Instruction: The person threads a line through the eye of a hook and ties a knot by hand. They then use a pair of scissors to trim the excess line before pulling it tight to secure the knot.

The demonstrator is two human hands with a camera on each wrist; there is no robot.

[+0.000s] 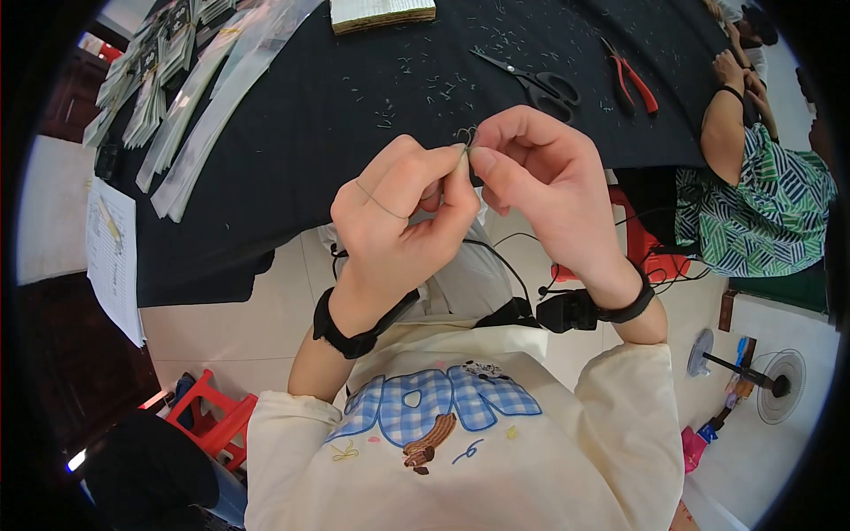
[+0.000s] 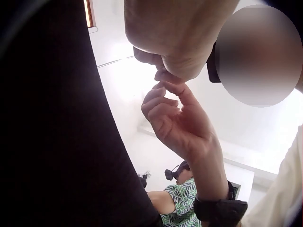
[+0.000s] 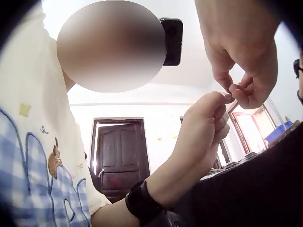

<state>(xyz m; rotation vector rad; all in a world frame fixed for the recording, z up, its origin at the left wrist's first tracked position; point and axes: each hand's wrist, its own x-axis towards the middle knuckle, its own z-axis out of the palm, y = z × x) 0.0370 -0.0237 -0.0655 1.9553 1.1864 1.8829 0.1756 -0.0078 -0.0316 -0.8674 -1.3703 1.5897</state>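
Observation:
In the head view my left hand (image 1: 407, 199) pinches a thin greenish cord (image 1: 381, 204) between thumb and forefinger. The cord runs across the back of that hand. A tiny loop (image 1: 467, 134) of it pokes up where the fingertips of both hands meet. My right hand (image 1: 553, 190) pinches at the same spot with thumb and forefinger, its other fingers curled. Both wrist views show the fingertips together, left hand (image 3: 203, 125) against right hand (image 2: 182, 123); the cord is too fine to make out there.
Beyond the hands, black-handled scissors (image 1: 540, 87) and red-handled pliers (image 1: 630, 78) lie on the black tablecloth (image 1: 292, 133) among scattered short clippings. Long clear plastic sleeves (image 1: 212, 115) lie at left, a cardboard block (image 1: 382, 16) at the far edge. Another person (image 1: 753, 203) sits at right.

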